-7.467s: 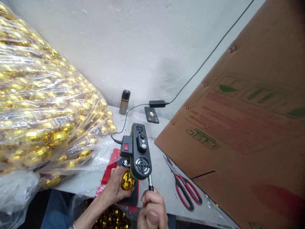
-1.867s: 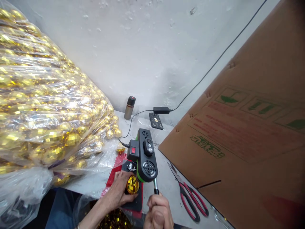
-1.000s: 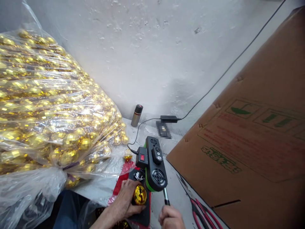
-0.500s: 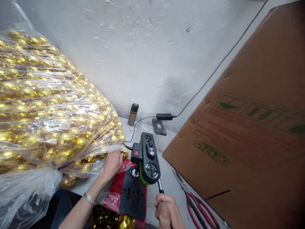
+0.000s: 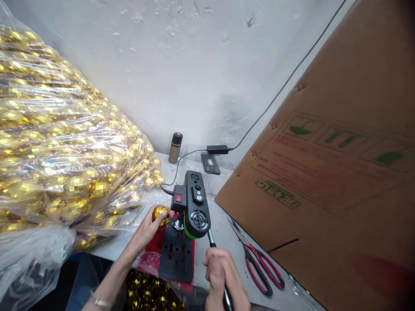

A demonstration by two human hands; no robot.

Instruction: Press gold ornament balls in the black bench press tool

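My left hand (image 5: 149, 228) holds a shiny gold faceted ball (image 5: 162, 215) at the left side of a black and green machine (image 5: 197, 207). Below the machine's head is a black slotted base plate (image 5: 177, 257) lying on red material (image 5: 154, 242). A small silver fitting (image 5: 178, 224) shows at the plate's upper end, close to the ball. My right hand (image 5: 222, 276) is wrapped round the black grip of a metal lever (image 5: 211, 238) that comes out of the machine's right side.
Large clear bags of gold balls (image 5: 71, 147) fill the left. A cardboard box (image 5: 324, 164) leans at the right, with red-handled scissors (image 5: 259, 263) beside it. A bottle (image 5: 175, 147) and a power adapter (image 5: 218, 149) stand near the wall. More gold balls (image 5: 145, 289) lie below.
My left hand has come away from the bag's edge, and a gold ball now shows in its fingers. My right hand stays on the lever. The view has shifted slightly.
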